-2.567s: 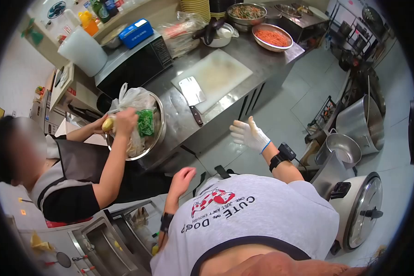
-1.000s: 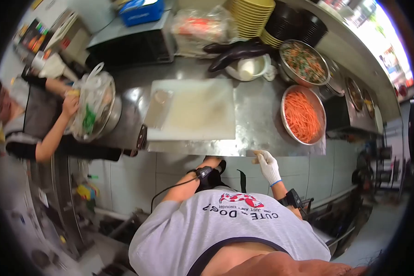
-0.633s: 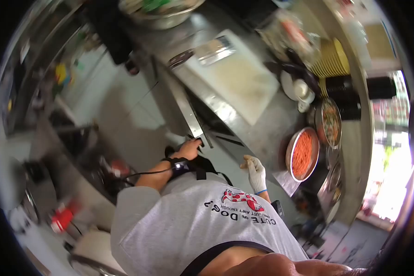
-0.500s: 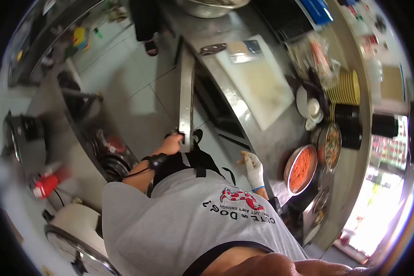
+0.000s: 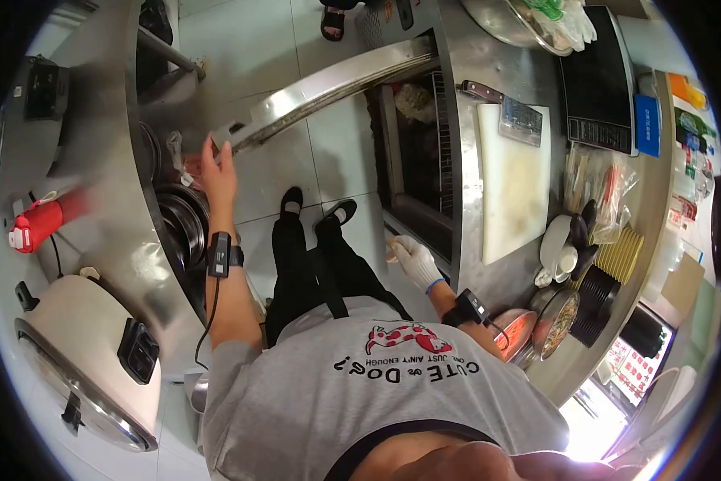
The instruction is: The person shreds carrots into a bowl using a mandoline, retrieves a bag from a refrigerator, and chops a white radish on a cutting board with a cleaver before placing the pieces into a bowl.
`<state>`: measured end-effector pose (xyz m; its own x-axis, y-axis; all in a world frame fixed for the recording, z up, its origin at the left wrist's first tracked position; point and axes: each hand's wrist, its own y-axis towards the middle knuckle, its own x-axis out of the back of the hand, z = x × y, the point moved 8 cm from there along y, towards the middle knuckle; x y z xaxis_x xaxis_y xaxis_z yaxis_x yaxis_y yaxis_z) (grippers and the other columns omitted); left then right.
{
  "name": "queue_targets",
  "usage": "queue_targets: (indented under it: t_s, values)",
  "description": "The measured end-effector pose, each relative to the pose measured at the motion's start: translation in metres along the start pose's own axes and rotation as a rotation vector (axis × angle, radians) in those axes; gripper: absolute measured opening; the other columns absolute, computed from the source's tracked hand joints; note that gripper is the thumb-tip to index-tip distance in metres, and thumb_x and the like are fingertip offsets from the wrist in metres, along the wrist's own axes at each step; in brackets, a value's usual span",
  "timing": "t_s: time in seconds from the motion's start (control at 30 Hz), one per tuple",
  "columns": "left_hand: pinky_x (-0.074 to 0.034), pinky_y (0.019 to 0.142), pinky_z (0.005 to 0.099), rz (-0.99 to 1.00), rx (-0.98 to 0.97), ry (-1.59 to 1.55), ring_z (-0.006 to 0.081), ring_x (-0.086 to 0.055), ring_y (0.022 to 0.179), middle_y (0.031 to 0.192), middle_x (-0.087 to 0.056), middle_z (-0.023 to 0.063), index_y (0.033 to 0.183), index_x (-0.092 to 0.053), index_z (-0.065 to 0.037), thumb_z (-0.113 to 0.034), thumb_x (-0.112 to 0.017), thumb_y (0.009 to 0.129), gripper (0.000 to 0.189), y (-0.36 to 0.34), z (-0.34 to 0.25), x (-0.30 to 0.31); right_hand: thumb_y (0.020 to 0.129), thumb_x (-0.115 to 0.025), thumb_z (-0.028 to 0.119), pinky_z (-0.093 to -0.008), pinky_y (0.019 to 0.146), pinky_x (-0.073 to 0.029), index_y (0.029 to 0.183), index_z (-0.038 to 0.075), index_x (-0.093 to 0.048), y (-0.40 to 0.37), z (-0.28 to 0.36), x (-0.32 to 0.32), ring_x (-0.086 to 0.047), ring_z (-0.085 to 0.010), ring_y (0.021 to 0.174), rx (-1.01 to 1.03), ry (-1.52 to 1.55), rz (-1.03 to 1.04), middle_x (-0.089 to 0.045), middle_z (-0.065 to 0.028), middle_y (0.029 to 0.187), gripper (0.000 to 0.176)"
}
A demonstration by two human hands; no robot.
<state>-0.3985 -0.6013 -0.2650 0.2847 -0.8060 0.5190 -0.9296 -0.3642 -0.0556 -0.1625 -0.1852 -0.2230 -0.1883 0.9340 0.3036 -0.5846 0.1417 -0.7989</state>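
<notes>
My left hand point(image 5: 218, 172) is bare and has its fingers about the outer end of a metal cabinet door point(image 5: 296, 94). The door stands swung out over the floor, and the cabinet's dark interior point(image 5: 412, 152) shows wire racking and a pale bundle. My right hand point(image 5: 415, 263), in a white knit glove, hangs low beside the counter front. Its fingers are curled, with something tan at the fingertips that I cannot make out.
On the steel counter point(image 5: 476, 172) lie a white cutting board point(image 5: 512, 204) and a cleaver point(image 5: 521, 120). Bowls of shredded carrot point(image 5: 514, 333) and mixed vegetables point(image 5: 565, 321) stand nearer me. A rice cooker point(image 5: 96, 345) and a red bottle point(image 5: 36, 228) are at left. Another person's foot point(image 5: 332, 24) shows ahead.
The cabinet door has swung further out, exposing the interior. My left hand has moved forward and left with it. My right hand has moved slightly left, and the view has shifted.
</notes>
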Motion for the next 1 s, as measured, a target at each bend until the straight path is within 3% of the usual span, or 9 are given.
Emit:
queue_targets:
  t_s: [0.2,0.27,0.33,0.43,0.53,0.67,0.8,0.93,1.0]
  values:
    - [-0.041,0.098,0.0352,-0.098,0.155,-0.17,0.0273,-0.055,0.115,0.124,-0.058,0.0193,0.135,-0.046,0.001,-0.024,-0.058,0.095,0.049,0.025,0.003,-0.014,0.094,-0.056,0.033,-0.0285,0.078,-0.051,0.111,-0.001,-0.063,0.071,-0.006,-0.001,-0.066,-0.0168,0.082,0.021,0.017,0.01,-0.07,-0.0111,0.086,0.038]
    - [-0.038,0.102,0.0382,-0.468,-0.056,0.345,0.0334,-0.048,0.122,0.127,-0.053,0.0223,0.133,-0.045,0.003,-0.019,-0.061,0.092,0.049,0.014,-0.027,-0.001,0.093,-0.058,0.032,-0.03,0.075,-0.051,0.112,-0.002,-0.061,0.112,-0.023,-0.003,-0.067,-0.0196,0.08,-0.064,0.406,-0.027,-0.07,-0.0128,0.087,0.039]
    - [-0.033,0.105,0.046,-0.56,-0.272,0.12,0.0403,-0.041,0.126,0.131,-0.047,0.0245,0.132,-0.046,0.003,-0.014,-0.061,0.088,0.049,-0.012,-0.099,-0.01,0.093,-0.059,0.032,-0.0312,0.072,-0.052,0.112,-0.002,-0.06,0.157,-0.042,-0.007,-0.066,-0.0211,0.077,-0.093,0.548,-0.093,-0.07,-0.0146,0.089,0.039]
    - [-0.029,0.105,0.0557,-0.141,-0.561,0.149,0.0428,-0.04,0.126,0.136,-0.043,0.0233,0.125,-0.053,-0.001,-0.008,-0.06,0.082,0.044,-0.051,-0.119,-0.105,0.095,-0.056,0.026,-0.0343,0.075,-0.055,0.119,0.0,-0.057,0.229,-0.084,-0.013,-0.066,-0.025,0.088,-0.225,0.611,-0.173,-0.065,-0.0161,0.103,0.036]
    - [-0.037,0.102,0.0498,0.367,-0.652,-0.045,0.041,-0.045,0.12,0.133,-0.045,0.0207,0.12,-0.059,-0.006,-0.005,-0.063,0.079,0.042,-0.075,-0.091,-0.22,0.094,-0.056,0.025,-0.0358,0.074,-0.054,0.118,0.001,-0.058,0.311,-0.123,-0.015,-0.065,-0.0262,0.086,-0.147,0.618,-0.259,-0.065,-0.0162,0.103,0.034]
    - [-0.043,0.097,0.0447,0.646,-0.639,-0.163,0.0366,-0.05,0.115,0.127,-0.052,0.0154,0.116,-0.06,-0.002,-0.003,-0.059,0.084,0.033,-0.071,-0.045,-0.326,0.095,-0.049,0.017,-0.0369,0.085,-0.051,0.119,0.0,-0.057,0.398,-0.161,0.031,-0.062,-0.0272,0.094,0.149,0.744,-0.799,-0.063,-0.0142,0.107,0.03]
    - [-0.046,0.092,0.041,0.677,-0.872,-0.097,0.0333,-0.053,0.109,0.12,-0.056,0.0133,0.116,-0.061,-0.002,-0.005,-0.059,0.085,0.031,-0.058,-0.033,-0.403,0.097,-0.041,0.008,-0.0381,0.096,-0.047,0.121,0.0,-0.056,0.451,-0.176,0.104,-0.059,-0.0281,0.102,0.689,1.025,-1.172,-0.062,-0.0121,0.111,0.03]
    - [-0.047,0.092,0.0405,0.807,-0.957,-0.077,0.0339,-0.053,0.109,0.118,-0.056,0.0146,0.116,-0.061,-0.002,-0.006,-0.059,0.086,0.03,-0.056,-0.004,-0.481,0.091,-0.057,0.003,-0.0346,0.092,-0.049,0.119,-0.004,-0.057,0.444,-0.133,0.157,-0.059,-0.0276,0.11,0.519,0.55,-1.448,-0.062,-0.0163,0.119,0.029]
    - [-0.046,0.091,0.0433,0.873,-1.036,0.026,0.0359,-0.052,0.108,0.116,-0.056,0.0171,0.114,-0.06,-0.001,-0.009,-0.06,0.085,0.03,-0.062,0.009,-0.519,0.094,-0.055,0.003,-0.0333,0.092,-0.048,0.125,-0.005,-0.054,0.474,-0.157,0.187,-0.058,-0.0267,0.111,0.945,1.403,-1.196,-0.061,-0.017,0.119,0.033]
